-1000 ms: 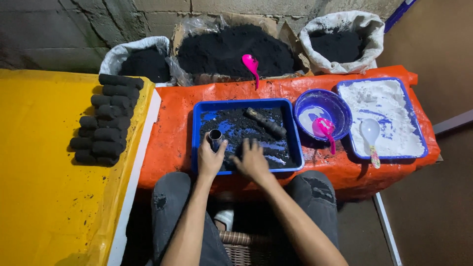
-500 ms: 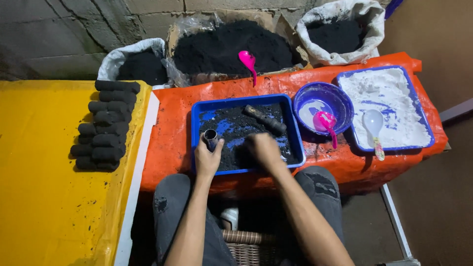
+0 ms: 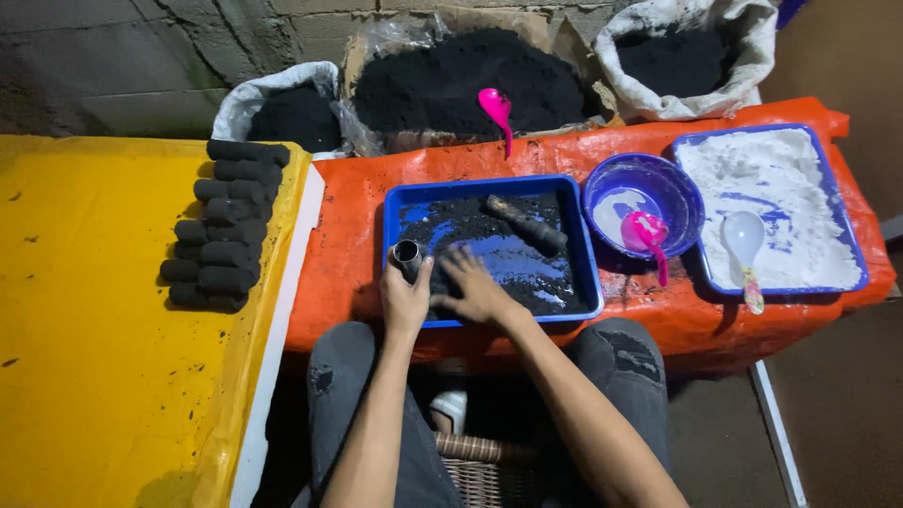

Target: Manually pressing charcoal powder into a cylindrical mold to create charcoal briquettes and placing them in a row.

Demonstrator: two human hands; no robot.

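A blue tray (image 3: 578, 246) on the orange-covered table holds black powder and a dark cylindrical rod (image 3: 527, 224). My left hand (image 3: 404, 301) grips a short metal tube (image 3: 407, 255) standing at the tray's near left corner. My right hand (image 3: 473, 287) lies with fingers spread on the black powder just right of the tube, touching it.
Several black cylindrical briquettes (image 3: 224, 226) lie stacked on the yellow surface (image 3: 94, 357) at left. A purple bowl (image 3: 643, 196) with a pink spoon (image 3: 647, 235) and a blue tray of white powder (image 3: 767, 207) with a white spoon (image 3: 745, 243) sit right. Sacks of black powder (image 3: 461, 80) stand behind.
My right hand has slid leftward over the powder toward the tube. The left hand stays on the tube.
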